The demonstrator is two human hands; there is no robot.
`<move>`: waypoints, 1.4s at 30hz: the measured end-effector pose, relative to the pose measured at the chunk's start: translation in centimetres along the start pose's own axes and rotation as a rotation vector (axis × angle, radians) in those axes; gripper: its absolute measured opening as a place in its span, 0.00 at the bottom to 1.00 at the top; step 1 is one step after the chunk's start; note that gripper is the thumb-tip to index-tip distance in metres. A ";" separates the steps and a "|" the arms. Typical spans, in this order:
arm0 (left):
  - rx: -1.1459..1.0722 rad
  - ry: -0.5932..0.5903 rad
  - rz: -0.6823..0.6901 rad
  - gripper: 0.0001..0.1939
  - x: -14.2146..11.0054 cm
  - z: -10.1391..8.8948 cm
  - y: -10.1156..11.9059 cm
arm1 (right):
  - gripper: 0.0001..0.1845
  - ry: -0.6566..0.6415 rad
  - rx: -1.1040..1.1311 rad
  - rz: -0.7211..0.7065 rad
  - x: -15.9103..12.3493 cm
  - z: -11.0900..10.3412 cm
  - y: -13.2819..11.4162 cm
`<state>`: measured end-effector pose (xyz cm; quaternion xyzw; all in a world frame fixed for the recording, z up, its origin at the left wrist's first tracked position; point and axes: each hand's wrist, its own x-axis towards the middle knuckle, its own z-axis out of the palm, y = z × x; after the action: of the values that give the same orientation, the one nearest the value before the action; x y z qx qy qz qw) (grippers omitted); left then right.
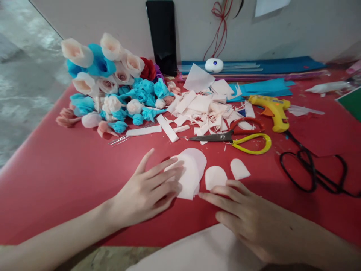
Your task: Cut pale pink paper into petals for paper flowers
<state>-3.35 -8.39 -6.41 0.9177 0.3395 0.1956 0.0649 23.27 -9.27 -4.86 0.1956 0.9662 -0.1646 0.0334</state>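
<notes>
My left hand [153, 184] lies with spread fingers over a stack of large pale pink paper petals [187, 171], fingertips on its left side. Just right of it, my right hand [237, 207] rests low, its fingers loosely apart at the lower edge of a medium rounded paper petal [216, 177]. One of its fingertips reaches close to the stack's lower right corner. A smaller paper petal [239, 168] lies flat to the right, beyond the right hand. All the petals have a rounded top and a straighter base. Neither hand grips anything.
Scissors [225, 138] with red and yellow handles lie behind the petals, before a heap of paper scraps [203, 109]. A yellow glue gun [272, 109] and black-handled scissors [313, 169] are at right. Crepe paper flowers [113, 86] crowd the back left; a phone [162, 37] leans behind.
</notes>
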 end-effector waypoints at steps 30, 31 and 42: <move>0.112 0.094 0.085 0.08 -0.5 0.5 0.2 | 0.14 0.056 -0.050 -0.040 0.2 0.2 -0.4; 0.107 0.095 0.073 0.08 -0.6 0.6 0.2 | 0.14 0.060 -0.051 -0.041 0.2 0.2 -0.4; 0.015 0.014 -0.004 0.18 -0.3 -0.3 -0.2 | 0.14 0.040 -0.001 -0.008 0.2 0.2 -0.4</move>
<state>-3.84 -8.46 -6.27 0.9162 0.3432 0.1994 0.0558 22.96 -9.58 -4.96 0.1950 0.9675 -0.1605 0.0133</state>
